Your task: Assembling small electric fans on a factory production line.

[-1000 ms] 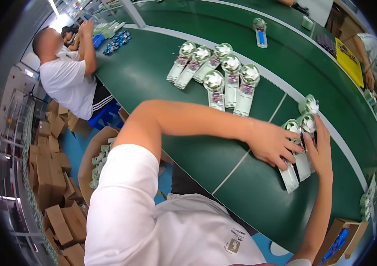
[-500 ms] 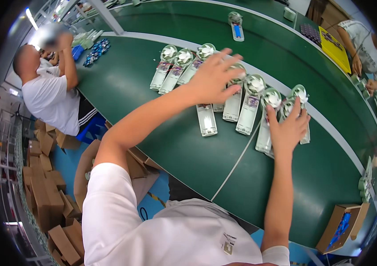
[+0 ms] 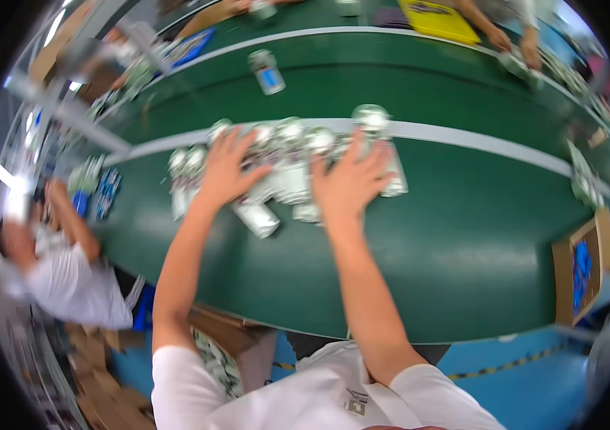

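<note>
Several silver-and-white blister packs [image 3: 292,169] with round clear bubbles lie in a row across a green conveyor belt [image 3: 419,244]. My left hand [image 3: 227,169] lies flat with spread fingers on the left packs. My right hand [image 3: 351,180] presses palm-down on the right packs, fingers apart. One pack [image 3: 256,216] sticks out askew below my left hand. Neither hand closes around a pack. The picture is blurred.
A single blue-fronted pack [image 3: 267,72] lies farther up the belt. A person in white [image 3: 61,276] works at the left. Other people's arms [image 3: 500,30] reach in at the top. An open cardboard box with blue items [image 3: 582,266] sits right; stacked cartons at lower left.
The view has swung, so the belt now runs across the frame. Both hands have come together over the row of packs, which are bunched closer than before.
</note>
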The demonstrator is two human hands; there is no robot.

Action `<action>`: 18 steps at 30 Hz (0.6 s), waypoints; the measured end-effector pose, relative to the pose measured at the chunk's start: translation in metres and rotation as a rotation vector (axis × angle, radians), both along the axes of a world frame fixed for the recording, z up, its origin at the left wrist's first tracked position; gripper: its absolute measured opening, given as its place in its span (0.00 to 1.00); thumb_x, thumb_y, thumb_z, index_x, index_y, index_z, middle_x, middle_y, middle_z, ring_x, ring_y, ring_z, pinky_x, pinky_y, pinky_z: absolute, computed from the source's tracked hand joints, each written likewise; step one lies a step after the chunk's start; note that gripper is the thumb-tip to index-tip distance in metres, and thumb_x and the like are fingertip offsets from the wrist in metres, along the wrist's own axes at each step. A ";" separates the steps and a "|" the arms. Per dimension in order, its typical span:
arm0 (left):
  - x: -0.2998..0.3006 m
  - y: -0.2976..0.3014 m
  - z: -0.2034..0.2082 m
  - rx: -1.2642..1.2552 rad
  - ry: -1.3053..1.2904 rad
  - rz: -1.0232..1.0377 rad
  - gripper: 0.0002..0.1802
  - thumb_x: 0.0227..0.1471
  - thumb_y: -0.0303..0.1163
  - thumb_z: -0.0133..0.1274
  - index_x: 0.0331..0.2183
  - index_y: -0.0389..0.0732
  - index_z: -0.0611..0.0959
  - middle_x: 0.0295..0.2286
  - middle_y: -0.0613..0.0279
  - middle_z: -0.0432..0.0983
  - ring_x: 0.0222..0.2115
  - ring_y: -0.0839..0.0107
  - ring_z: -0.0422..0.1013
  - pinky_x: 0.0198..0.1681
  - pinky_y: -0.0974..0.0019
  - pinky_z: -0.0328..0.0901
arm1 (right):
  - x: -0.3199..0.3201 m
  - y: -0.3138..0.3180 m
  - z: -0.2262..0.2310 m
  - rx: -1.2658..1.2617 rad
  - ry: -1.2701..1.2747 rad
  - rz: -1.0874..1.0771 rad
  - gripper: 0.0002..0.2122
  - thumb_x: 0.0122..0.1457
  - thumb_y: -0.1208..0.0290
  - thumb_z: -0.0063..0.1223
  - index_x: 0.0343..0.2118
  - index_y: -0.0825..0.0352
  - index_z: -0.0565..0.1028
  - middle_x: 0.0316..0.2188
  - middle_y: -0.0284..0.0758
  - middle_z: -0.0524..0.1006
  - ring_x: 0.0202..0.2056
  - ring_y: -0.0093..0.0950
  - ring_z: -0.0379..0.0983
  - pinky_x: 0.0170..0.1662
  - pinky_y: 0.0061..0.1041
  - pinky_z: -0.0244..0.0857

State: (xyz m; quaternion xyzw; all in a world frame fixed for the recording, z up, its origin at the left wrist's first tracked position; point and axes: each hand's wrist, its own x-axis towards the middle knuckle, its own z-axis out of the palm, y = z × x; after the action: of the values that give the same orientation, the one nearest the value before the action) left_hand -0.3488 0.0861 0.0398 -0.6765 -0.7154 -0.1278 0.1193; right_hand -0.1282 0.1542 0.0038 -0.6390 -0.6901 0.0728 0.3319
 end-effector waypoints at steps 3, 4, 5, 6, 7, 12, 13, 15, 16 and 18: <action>-0.015 -0.008 0.003 -0.031 0.035 0.010 0.42 0.46 0.58 0.60 0.59 0.51 0.71 0.60 0.47 0.60 0.61 0.39 0.54 0.62 0.44 0.52 | -0.013 -0.014 0.007 -0.012 0.153 0.062 0.44 0.50 0.48 0.58 0.66 0.64 0.55 0.64 0.60 0.52 0.66 0.58 0.41 0.62 0.66 0.34; -0.019 -0.004 0.002 -0.042 0.045 0.007 0.42 0.46 0.57 0.60 0.59 0.50 0.71 0.60 0.47 0.60 0.61 0.39 0.54 0.62 0.44 0.52 | -0.014 -0.017 0.009 -0.042 0.200 0.080 0.44 0.50 0.50 0.60 0.66 0.64 0.55 0.64 0.60 0.52 0.67 0.58 0.40 0.63 0.66 0.33; -0.023 0.002 0.001 -0.038 0.053 -0.005 0.41 0.47 0.57 0.60 0.59 0.50 0.71 0.60 0.48 0.60 0.61 0.40 0.54 0.62 0.45 0.52 | -0.015 -0.017 0.010 -0.058 0.203 0.088 0.43 0.50 0.50 0.60 0.66 0.64 0.55 0.64 0.60 0.51 0.67 0.58 0.39 0.63 0.66 0.32; -0.025 0.002 -0.001 -0.039 0.058 -0.007 0.40 0.47 0.56 0.60 0.59 0.51 0.71 0.60 0.49 0.61 0.61 0.41 0.54 0.63 0.45 0.51 | -0.015 -0.018 0.009 -0.088 0.214 0.117 0.43 0.50 0.50 0.60 0.66 0.65 0.55 0.64 0.60 0.51 0.67 0.57 0.39 0.63 0.66 0.32; -0.024 0.000 -0.001 -0.039 0.067 0.004 0.40 0.48 0.55 0.60 0.59 0.50 0.70 0.60 0.49 0.61 0.62 0.42 0.54 0.63 0.45 0.50 | -0.014 -0.020 0.009 -0.082 0.240 0.147 0.43 0.50 0.51 0.61 0.66 0.64 0.55 0.64 0.60 0.51 0.67 0.56 0.39 0.63 0.65 0.33; -0.011 -0.012 0.023 0.134 0.009 -0.010 0.36 0.53 0.41 0.58 0.60 0.43 0.67 0.61 0.47 0.60 0.63 0.46 0.53 0.65 0.50 0.48 | 0.015 -0.036 0.024 0.013 0.334 0.348 0.38 0.53 0.54 0.60 0.63 0.66 0.59 0.63 0.57 0.53 0.66 0.55 0.43 0.62 0.64 0.40; 0.005 -0.018 0.030 0.182 -0.034 0.010 0.35 0.53 0.37 0.56 0.60 0.40 0.67 0.60 0.49 0.61 0.62 0.49 0.55 0.65 0.52 0.48 | 0.031 -0.040 0.028 0.049 0.331 0.454 0.36 0.53 0.55 0.60 0.61 0.67 0.61 0.62 0.56 0.54 0.66 0.54 0.45 0.61 0.63 0.42; 0.022 -0.032 0.033 0.227 -0.091 -0.006 0.34 0.54 0.36 0.56 0.60 0.38 0.67 0.60 0.49 0.62 0.62 0.50 0.55 0.65 0.53 0.48 | 0.065 -0.050 0.034 0.038 0.330 0.508 0.34 0.53 0.56 0.60 0.60 0.66 0.62 0.61 0.54 0.56 0.64 0.53 0.48 0.61 0.60 0.44; 0.032 -0.037 0.032 0.275 -0.142 -0.029 0.34 0.54 0.35 0.56 0.60 0.37 0.67 0.60 0.50 0.62 0.62 0.51 0.56 0.64 0.53 0.48 | 0.084 -0.054 0.034 0.032 0.335 0.555 0.32 0.53 0.57 0.61 0.59 0.66 0.64 0.60 0.53 0.58 0.63 0.52 0.52 0.61 0.58 0.46; 0.059 -0.045 0.028 0.317 -0.125 -0.063 0.34 0.54 0.35 0.55 0.59 0.35 0.67 0.59 0.49 0.64 0.61 0.51 0.57 0.64 0.54 0.48 | 0.120 -0.061 0.027 0.038 0.322 0.557 0.31 0.53 0.59 0.61 0.58 0.66 0.65 0.58 0.51 0.61 0.61 0.50 0.55 0.61 0.54 0.49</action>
State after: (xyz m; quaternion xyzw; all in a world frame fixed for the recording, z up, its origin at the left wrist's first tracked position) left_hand -0.2895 0.0416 0.0674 -0.6621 -0.6708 -0.2844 0.1757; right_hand -0.0081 0.0927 0.0308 -0.3995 -0.7783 0.2482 0.4159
